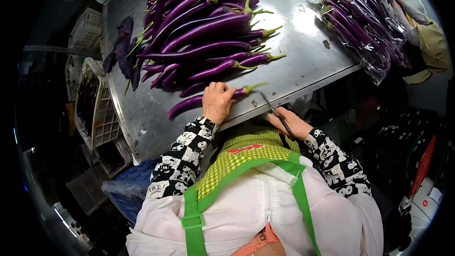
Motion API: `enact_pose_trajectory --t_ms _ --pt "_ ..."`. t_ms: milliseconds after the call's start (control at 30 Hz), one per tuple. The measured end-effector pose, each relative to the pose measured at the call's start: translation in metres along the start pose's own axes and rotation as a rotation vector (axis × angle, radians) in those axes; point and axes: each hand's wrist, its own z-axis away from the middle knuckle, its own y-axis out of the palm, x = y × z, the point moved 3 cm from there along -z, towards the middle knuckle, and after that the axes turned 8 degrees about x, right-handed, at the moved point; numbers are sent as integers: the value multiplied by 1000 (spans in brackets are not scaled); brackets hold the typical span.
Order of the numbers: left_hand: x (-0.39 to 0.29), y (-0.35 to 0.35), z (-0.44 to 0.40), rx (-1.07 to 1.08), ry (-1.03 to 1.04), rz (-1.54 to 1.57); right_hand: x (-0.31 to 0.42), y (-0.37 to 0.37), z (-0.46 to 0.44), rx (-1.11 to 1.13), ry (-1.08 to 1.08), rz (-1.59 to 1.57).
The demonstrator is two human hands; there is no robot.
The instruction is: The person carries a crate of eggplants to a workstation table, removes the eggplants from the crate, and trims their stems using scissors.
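Note:
My left hand [218, 100] is closed around a long purple eggplant [186, 106] that lies near the front edge of the metal table [303, 61]. The green stem of this eggplant points right, toward the blades of a pair of scissors [267, 99]. Those scissors are in my right hand [290, 122], just off the table's edge, with their tips close to the stem but apart from it. Behind my left hand lies a large heap of eggplants [204, 33], most with their green stems to the right.
Clear plastic bags of eggplants [355, 28] lie at the table's right end, beside a person's sleeve [431, 42]. A crumpled dark cloth [124, 52] is on the left side. White plastic crates [102, 109] stand left of the table, one with eggplants inside.

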Motion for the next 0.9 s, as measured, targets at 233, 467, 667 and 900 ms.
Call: enact_pose_trajectory --t_ms 233,467,667,900 --pt "-14 18 8 -45 -41 107 -6 5 -14 -9 -132 153" --pt "-24 18 9 -3 -54 121 3 16 -9 -77 -65 151" --pt "-22 20 9 -3 -21 146 -11 24 -13 -59 -53 -37" --pt "-21 25 16 -21 14 88 7 27 -7 -23 70 -107"
